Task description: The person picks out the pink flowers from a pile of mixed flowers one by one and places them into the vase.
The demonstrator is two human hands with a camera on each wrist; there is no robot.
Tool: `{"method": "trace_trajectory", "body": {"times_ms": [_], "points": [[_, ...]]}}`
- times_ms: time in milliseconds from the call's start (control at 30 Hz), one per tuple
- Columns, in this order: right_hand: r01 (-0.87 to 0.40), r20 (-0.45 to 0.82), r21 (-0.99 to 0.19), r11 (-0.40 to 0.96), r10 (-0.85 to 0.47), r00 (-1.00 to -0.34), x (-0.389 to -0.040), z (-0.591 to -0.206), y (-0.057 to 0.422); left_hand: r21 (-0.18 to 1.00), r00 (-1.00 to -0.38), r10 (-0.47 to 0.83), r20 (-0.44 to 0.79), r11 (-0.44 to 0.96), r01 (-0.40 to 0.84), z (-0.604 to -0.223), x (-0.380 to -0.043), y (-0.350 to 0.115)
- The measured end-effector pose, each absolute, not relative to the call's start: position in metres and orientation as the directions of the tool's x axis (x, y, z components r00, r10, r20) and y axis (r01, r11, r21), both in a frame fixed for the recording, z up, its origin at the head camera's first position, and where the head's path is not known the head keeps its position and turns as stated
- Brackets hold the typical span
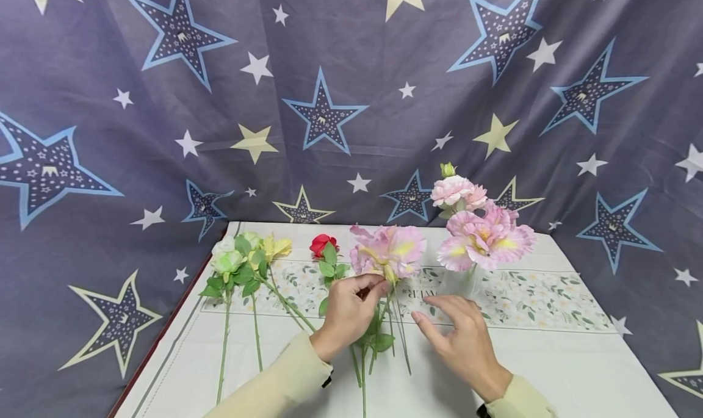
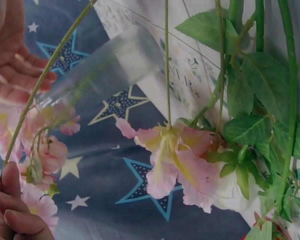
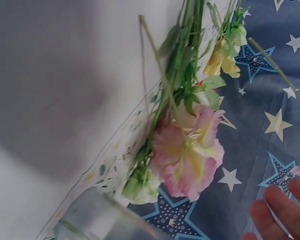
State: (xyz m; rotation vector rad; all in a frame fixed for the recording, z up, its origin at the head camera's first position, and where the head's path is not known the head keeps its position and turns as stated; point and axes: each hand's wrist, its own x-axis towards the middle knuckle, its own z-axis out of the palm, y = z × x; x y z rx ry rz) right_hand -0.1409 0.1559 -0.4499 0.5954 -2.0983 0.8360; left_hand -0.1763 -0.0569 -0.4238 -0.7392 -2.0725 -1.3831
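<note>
My left hand (image 1: pixel 351 308) pinches a thin green stem close under a pink flower with a yellow centre (image 1: pixel 406 247). In the left wrist view its curled fingers (image 2: pixel 20 212) sit on that stem (image 2: pixel 45 80). My right hand (image 1: pixel 461 338) is off to the right, fingers apart and holding nothing. Behind it stands a clear vase (image 1: pixel 467 284) with a large pink flower (image 1: pixel 489 238) and paler pink blooms (image 1: pixel 453 191) rising from it. Another pink flower (image 3: pixel 187 155) lies among green stems, overlapping the held one in the head view.
A red rose (image 1: pixel 324 245) lies left of my left hand. Farther left are whitish-green roses (image 1: pixel 226 259) and a yellow flower (image 1: pixel 279 246), stems toward me. A floral runner (image 1: pixel 538 296) crosses the white-covered table (image 1: pixel 576 369). A starry curtain (image 1: pixel 351 100) hangs behind.
</note>
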Motion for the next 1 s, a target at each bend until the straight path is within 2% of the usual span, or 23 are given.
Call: {"method": "trace_trajectory", "body": {"times_ms": [500, 1000], "points": [[-0.736, 0.854, -0.291, 0.611, -0.181, -0.487, -0.144, -0.441, 0.135, 0.603, -0.659, 0.183, 0.730, 0.284, 0.746, -0.425, -0.171, -0.042], [-0.773, 0.878, -0.301, 0.559, -0.153, -0.453, -0.144, -0.440, 0.126, 0.496, -0.584, 0.158, 0.796, 0.383, 0.780, -0.423, -0.170, -0.038]]}}
